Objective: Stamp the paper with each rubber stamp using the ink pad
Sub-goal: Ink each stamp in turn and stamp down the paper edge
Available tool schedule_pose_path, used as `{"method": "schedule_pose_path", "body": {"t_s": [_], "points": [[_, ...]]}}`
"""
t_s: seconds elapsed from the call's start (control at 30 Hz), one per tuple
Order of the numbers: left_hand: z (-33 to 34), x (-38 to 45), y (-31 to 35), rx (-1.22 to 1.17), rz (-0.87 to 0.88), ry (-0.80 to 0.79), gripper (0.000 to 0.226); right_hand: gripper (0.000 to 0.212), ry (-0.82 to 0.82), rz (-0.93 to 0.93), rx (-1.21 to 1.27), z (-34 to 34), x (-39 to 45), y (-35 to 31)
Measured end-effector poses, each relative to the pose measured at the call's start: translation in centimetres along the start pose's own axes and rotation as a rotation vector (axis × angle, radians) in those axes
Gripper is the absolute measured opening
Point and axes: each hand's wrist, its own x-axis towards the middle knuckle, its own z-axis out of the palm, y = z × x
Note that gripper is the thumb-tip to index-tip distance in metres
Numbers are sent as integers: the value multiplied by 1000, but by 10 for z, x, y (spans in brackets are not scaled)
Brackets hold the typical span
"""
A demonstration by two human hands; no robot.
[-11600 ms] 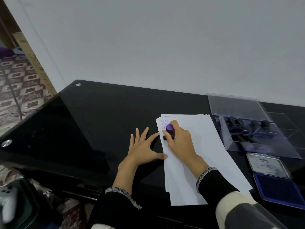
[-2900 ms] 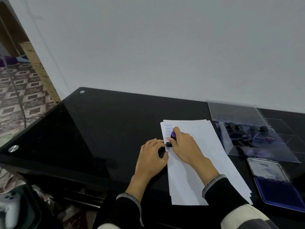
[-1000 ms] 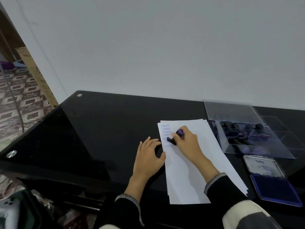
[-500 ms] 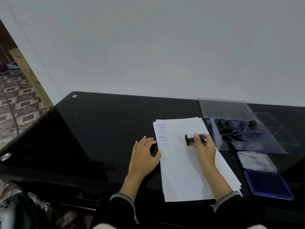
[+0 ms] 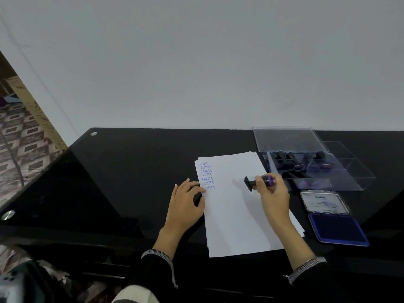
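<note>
From the head camera, the right hand (image 5: 274, 196) is pinching a rubber stamp (image 5: 259, 182) by its purple-tipped handle, holding it lifted above the paper (image 5: 238, 215) and turned sideways, its black base facing left. The left hand (image 5: 185, 206) is lying on the black glass table (image 5: 131, 171) with its fingers relaxed, the fingertips resting at the left edge of the sheets. The paper is sitting in a small stack between the two hands. To the right, the ink pad (image 5: 337, 228) is lying open near the table's front edge, and behind it a clear plastic box (image 5: 317, 171) is holding more stamps, its lid (image 5: 288, 138) lying just beyond it.

Judging from here, several stamps are waiting in the box, so the risk is mixing up used and unused ones when this one goes back. The inked face could also be brushing the clean sheet or the fingers and smudging, since it is being carried sideways just over the paper. The loose sheets could be sliding if the left hand eases off.

A column of blue prints is running down the paper's left edge, the nearer ones reading "SAMPLE" and the farther ones printed upside down. The ink pad's lid is showing "Artline".
</note>
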Motion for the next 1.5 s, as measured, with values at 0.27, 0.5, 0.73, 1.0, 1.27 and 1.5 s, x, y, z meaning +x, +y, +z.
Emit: {"method": "schedule_pose_path", "body": {"t_s": [0.27,0.5,0.73,1.0,1.27,1.5], "points": [[0,0,60,155,10,25,19,7,143,2,10,-77,-20,-15],[57,-27,177,-246,226,-182,34,12,370,16,-45,-146,-21,-5],[103,-41,207,-126,361,-324,62,15,338,59,-316,-199,-24,5],[116,-40,206,-82,343,-289,81,12,8,-61,-663,-196,-11,-5],[118,-40,205,-133,324,-283,75,14,-120,-116,-802,-190,0,-11],[115,-41,205,-155,313,-294,73,12,-178,-95,-854,-187,4,-11]]}}
